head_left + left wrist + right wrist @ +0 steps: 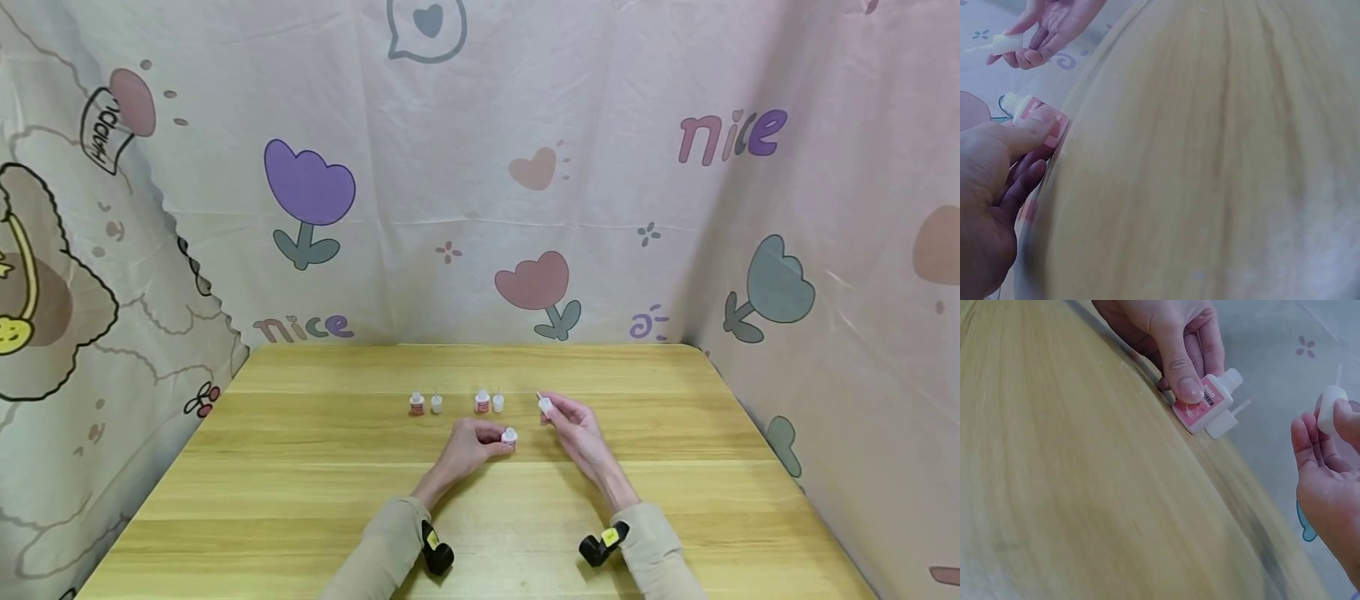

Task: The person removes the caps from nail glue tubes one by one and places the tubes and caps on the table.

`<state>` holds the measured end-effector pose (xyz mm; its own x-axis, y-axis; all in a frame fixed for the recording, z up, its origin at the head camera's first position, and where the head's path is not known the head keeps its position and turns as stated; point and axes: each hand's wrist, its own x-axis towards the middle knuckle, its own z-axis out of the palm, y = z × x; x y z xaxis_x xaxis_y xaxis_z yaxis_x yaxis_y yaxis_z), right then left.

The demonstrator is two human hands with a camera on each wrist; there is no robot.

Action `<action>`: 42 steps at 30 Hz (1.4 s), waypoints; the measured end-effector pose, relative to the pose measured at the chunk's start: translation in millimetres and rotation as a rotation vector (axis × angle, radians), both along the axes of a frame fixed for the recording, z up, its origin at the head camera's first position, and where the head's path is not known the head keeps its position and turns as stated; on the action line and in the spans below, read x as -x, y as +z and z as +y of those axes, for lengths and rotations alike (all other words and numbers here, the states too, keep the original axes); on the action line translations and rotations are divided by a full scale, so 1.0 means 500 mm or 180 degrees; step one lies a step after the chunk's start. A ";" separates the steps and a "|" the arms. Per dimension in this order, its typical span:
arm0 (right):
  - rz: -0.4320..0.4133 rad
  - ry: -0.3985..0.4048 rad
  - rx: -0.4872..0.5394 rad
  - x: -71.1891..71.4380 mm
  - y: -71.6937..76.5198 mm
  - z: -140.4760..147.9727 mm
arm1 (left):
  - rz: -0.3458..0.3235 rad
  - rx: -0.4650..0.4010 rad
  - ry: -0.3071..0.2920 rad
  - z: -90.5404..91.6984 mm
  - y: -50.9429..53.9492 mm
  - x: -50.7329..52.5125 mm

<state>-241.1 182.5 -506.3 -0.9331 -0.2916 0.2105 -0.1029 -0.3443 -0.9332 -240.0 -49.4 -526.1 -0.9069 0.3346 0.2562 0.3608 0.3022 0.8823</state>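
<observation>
In the head view my left hand (467, 446) pinches a small white bottle (510, 437) between thumb and fingers, upright at the tabletop. Its pink label and bare threaded neck show in the right wrist view, where the bottle (1213, 409) has no cap on. Ahead and to the right, my right hand (581, 433) holds a white brush cap (545, 405). The thin applicator of that cap (1331, 411) points upward, apart from the bottle. Thumb and fingertips grip the cap's sides.
Farther back on the wooden table (300, 483) stand two more uncapped bottles, one at left (417, 405) and one near the middle (482, 403). Beside each, a white cap stands with its applicator up: the left cap (437, 405) and the middle cap (498, 403). A printed cloth (450, 183) hangs behind.
</observation>
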 end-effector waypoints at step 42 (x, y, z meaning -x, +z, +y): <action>0.0325 -0.1159 -0.2172 0.088 -0.020 0.069 | 0.0092 0.0222 0.0983 0.166 0.007 0.053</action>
<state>-285.2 216.8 -516.2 -0.9806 -0.0667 0.1846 -0.1961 0.3746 -0.9062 -266.7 33.5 -522.4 -0.9610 0.0623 0.2694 0.2672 0.4606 0.8464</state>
